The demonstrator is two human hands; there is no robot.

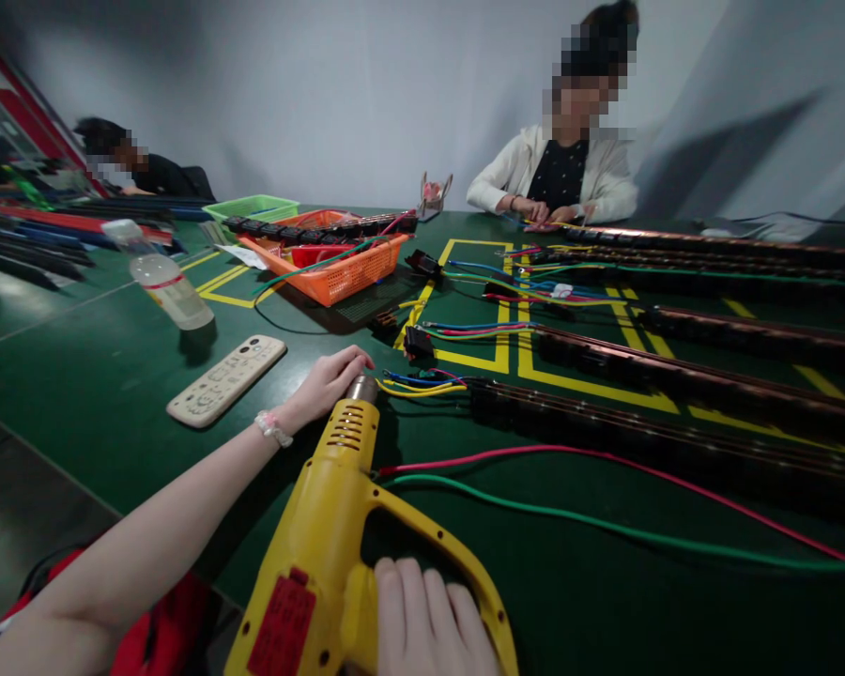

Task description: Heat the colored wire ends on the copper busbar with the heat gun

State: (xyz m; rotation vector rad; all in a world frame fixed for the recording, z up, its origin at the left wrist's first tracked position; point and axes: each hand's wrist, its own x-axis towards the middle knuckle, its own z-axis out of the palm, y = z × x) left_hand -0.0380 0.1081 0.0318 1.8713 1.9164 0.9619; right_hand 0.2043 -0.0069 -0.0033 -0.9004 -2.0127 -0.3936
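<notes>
My right hand (429, 620) is wrapped around the handle of a yellow heat gun (324, 526), its metal nozzle pointing away from me over the table. Just beyond and left of the nozzle is my left hand (334, 376), fingers curled together. Whatever those fingers pinch is hidden behind the nozzle. Close to the fingertips lie the ends of blue, yellow and pink wires (429, 383), which run out of a long black bar with copper strips (606, 422). A red wire (521, 453) and a green wire (535, 512) cross the table right of the heat gun.
More black bars (711, 376) with wires lie at right. An orange basket (345, 282) with parts, a green basket (253, 207), a bottle (169, 282) and a phone (226, 380) are on the green table. One co-worker (556, 178) sits opposite, another (161, 174) far left.
</notes>
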